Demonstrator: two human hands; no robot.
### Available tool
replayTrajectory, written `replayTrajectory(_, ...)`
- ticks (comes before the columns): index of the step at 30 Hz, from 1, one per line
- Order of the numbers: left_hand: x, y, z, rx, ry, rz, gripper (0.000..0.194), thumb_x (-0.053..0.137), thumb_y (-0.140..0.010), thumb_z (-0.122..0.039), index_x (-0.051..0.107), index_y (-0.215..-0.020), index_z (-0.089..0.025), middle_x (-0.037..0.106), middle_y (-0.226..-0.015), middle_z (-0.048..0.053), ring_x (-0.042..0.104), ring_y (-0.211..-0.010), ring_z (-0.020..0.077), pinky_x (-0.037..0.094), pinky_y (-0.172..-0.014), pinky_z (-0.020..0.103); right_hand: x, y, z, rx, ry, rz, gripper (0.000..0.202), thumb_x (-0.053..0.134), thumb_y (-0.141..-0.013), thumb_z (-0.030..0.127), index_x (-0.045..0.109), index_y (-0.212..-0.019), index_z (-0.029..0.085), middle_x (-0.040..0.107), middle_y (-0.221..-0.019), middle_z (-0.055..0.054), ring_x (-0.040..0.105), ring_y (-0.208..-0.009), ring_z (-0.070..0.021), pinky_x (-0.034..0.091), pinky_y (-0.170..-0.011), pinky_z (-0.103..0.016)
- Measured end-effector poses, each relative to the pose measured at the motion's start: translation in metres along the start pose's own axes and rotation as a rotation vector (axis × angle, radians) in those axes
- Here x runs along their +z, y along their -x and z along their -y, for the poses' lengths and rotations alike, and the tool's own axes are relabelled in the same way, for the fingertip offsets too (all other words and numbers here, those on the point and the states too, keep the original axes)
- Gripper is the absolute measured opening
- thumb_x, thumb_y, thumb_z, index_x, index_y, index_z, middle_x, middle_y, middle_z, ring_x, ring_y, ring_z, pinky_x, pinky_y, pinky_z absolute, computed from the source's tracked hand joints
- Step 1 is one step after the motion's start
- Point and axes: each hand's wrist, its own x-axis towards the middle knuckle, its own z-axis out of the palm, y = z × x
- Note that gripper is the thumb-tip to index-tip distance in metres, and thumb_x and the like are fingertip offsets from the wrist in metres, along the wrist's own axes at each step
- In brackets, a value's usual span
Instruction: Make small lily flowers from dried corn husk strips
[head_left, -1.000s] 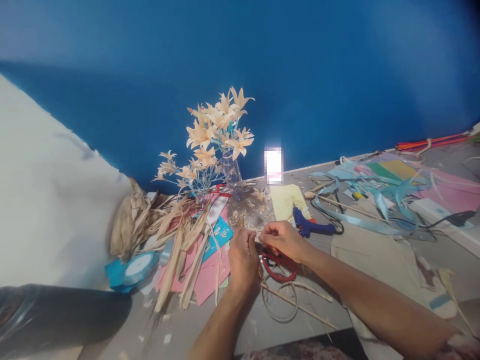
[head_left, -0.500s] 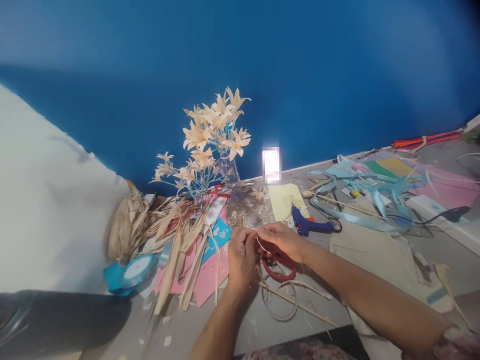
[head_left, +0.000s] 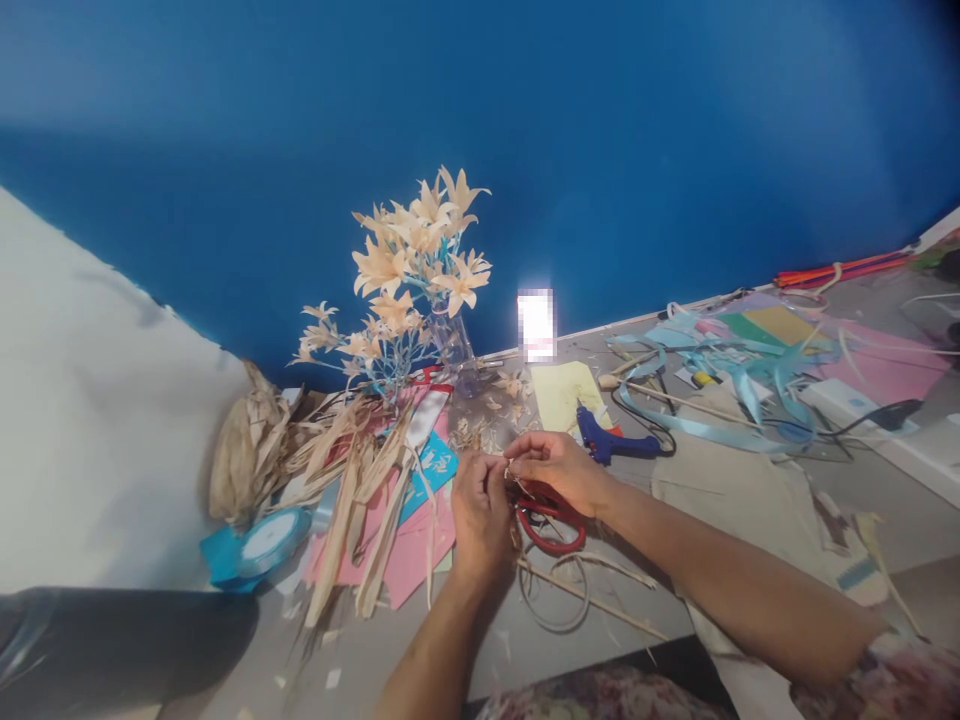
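Observation:
My left hand (head_left: 484,505) and my right hand (head_left: 559,468) meet at the middle of the table, fingertips pinched close together. Between them shows a small piece of a thin, pale strand (head_left: 510,470); most of it is hidden by the fingers. Just below my right hand lie red-handled scissors (head_left: 553,535), their blades out of sight. Nearer to me are a loop of pale wire or cord (head_left: 553,628) and a thin stick (head_left: 607,605). Beyond my right hand rests a blue glue gun (head_left: 619,440), partly over a yellow sheet (head_left: 559,395).
Pale artificial flowers (head_left: 424,220) stand in a clear vase (head_left: 456,350) by the blue wall. Dried husks (head_left: 337,530), pink paper (head_left: 420,555) and a ribbon roll (head_left: 274,540) lie left. Light-blue ribbon (head_left: 705,432), cloth (head_left: 750,510) and a white power strip (head_left: 847,405) spread right.
The right fingers have shifted slightly at the pinch, and the strand that curved down from them shows less. The whole view has drifted a little; the scissors and glue gun stay put.

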Motion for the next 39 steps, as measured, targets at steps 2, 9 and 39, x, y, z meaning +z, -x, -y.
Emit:
replayTrajectory(2, 0.0003, 0.0004, -0.0007, -0.029, -0.012, -0.019, 0.023, 0.048, -0.092, -0.020, 0.057, -0.071, -0.021, 0.057, -0.074, 0.002, 0.053, -0.073, 0.0181, 0.042, -0.068, 0.029, 0.0005, 0.0006, -0.0001, -0.078, 0.106, -0.015, 0.030, 0.085, -0.065, 0.035, 0.071, -0.085, 0.016, 0.065, -0.067, 0.002, 0.054, -0.056, -0.0099, 0.044, -0.057, -0.024)
replayTrajectory(9, 0.0004, -0.0008, -0.0018, -0.268, 0.097, 0.034, 0.025, 0.048, -0.092, -0.028, 0.055, -0.069, -0.021, 0.056, -0.068, 0.000, 0.052, -0.067, 0.0173, 0.040, -0.063, 0.029, 0.0004, 0.0033, 0.0010, -0.256, 0.410, 0.010, 0.013, 0.069, -0.078, 0.026, 0.071, -0.087, 0.017, 0.067, -0.077, -0.001, 0.057, -0.067, -0.0130, 0.045, -0.063, -0.024)
replayTrajectory(39, -0.0042, 0.0000, -0.0016, -0.122, 0.026, -0.033, 0.023, 0.046, -0.093, -0.024, 0.054, -0.071, -0.021, 0.056, -0.073, 0.000, 0.053, -0.072, 0.0178, 0.042, -0.069, 0.029, -0.0068, 0.0008, 0.0016, -0.119, 0.475, 0.099, 0.026, 0.071, -0.080, 0.042, 0.069, -0.076, 0.017, 0.060, -0.062, 0.003, 0.051, -0.057, -0.0120, 0.037, -0.054, -0.023)
